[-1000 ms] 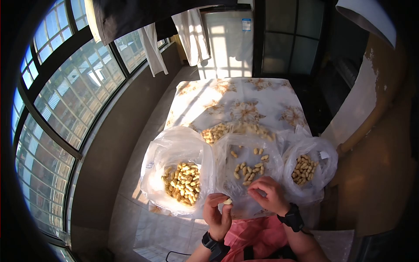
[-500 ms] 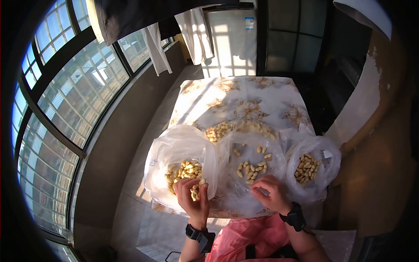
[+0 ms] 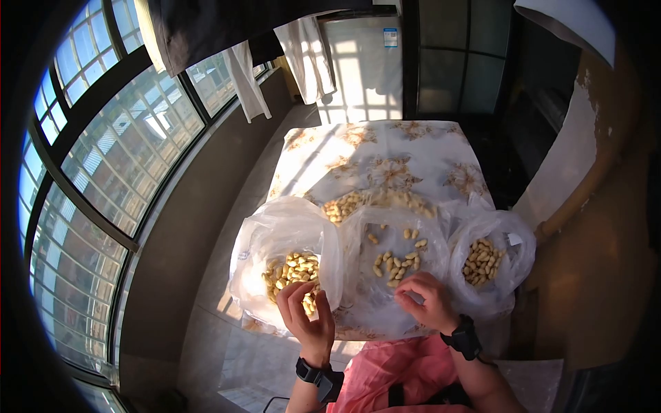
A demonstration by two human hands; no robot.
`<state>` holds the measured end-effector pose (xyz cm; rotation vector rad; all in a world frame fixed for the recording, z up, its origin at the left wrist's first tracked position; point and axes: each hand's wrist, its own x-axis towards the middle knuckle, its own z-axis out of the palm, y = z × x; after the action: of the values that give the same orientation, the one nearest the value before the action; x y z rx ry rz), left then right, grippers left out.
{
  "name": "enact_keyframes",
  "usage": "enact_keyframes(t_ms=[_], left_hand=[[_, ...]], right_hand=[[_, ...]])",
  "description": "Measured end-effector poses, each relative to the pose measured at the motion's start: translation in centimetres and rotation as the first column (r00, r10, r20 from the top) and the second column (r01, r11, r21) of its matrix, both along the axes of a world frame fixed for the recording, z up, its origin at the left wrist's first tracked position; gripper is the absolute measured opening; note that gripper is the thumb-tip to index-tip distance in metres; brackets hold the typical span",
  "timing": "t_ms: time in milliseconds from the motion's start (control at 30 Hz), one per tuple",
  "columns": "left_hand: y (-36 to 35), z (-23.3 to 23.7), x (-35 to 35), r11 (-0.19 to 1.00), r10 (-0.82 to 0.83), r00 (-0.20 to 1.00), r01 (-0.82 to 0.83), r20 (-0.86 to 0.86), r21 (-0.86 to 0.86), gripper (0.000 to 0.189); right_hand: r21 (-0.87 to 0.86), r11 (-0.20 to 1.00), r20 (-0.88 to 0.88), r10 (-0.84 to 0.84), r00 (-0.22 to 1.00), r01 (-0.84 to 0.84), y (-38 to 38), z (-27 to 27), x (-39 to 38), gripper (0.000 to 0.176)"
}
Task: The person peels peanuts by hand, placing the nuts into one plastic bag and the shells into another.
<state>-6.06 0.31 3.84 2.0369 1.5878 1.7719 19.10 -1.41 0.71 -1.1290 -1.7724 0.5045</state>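
My left hand (image 3: 308,318) is at the near rim of the left plastic bag (image 3: 246,251), over a heap of peanuts (image 3: 295,267) in their shells. Its thumb and fingers are apart, and peanuts show through the gap. My right hand (image 3: 430,303) rests at the near edge of the middle plastic bag (image 3: 354,255), fingers curled in against the thumb; whatever they may hold is hidden. Just beyond that hand, loose peanuts (image 3: 394,263) lie scattered in the middle bag. A black band is on each wrist.
At the right stands another plastic bag (image 3: 525,258) with peanuts (image 3: 482,263) inside. More peanuts (image 3: 342,206) lie behind the left and middle bags. A flowered cloth (image 3: 392,168) covers the table. Barred windows (image 3: 131,144) run along the left; white curtains (image 3: 303,58) hang ahead.
A peanut at my left fingertips is gone from them, and the thumb and fingers have parted. My right hand has hardly moved and keeps its curled shape.
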Motion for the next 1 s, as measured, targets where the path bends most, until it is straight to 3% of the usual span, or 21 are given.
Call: enact_keyframes(t_ms=[133,200,333,433,700,1000], left_hand=[[-0.8,-0.9,3.9,0.926,-0.377,0.922,0.372,-0.09,-0.067,0.026],[-0.8,-1.6,5.4,0.889,-0.448,0.892,0.437,-0.059,-0.138,0.024],[0.2,-2.4,6.7,0.89,-0.427,0.904,0.413,-0.036,-0.195,0.023],[0.5,-3.5,6.8,0.897,-0.388,0.921,0.37,-0.03,-0.241,0.025],[0.5,-3.4,7.2,0.923,-0.343,0.914,0.285,-0.218,-0.258,0.041],[0.7,-4.1,7.2,0.927,-0.338,0.91,0.277,-0.242,-0.253,0.038]], right_hand=[[0.014,1.0,-0.059,-0.018,0.998,0.019,0.0,-0.1,-0.1,0.012],[0.021,0.998,-0.054,-0.052,0.997,0.053,-0.1,0.1,-0.1,0.012],[0.026,0.986,-0.068,-0.161,0.985,0.163,0.0,-0.1,-0.2,0.013],[0.045,0.982,-0.067,-0.179,0.982,0.182,0.2,-0.6,-0.1,0.013],[0.02,0.98,-0.054,-0.199,0.979,0.2,0.2,-0.3,-0.2,0.012],[0.016,0.979,-0.037,-0.203,0.979,0.204,0.3,-0.3,-0.4,0.01]])
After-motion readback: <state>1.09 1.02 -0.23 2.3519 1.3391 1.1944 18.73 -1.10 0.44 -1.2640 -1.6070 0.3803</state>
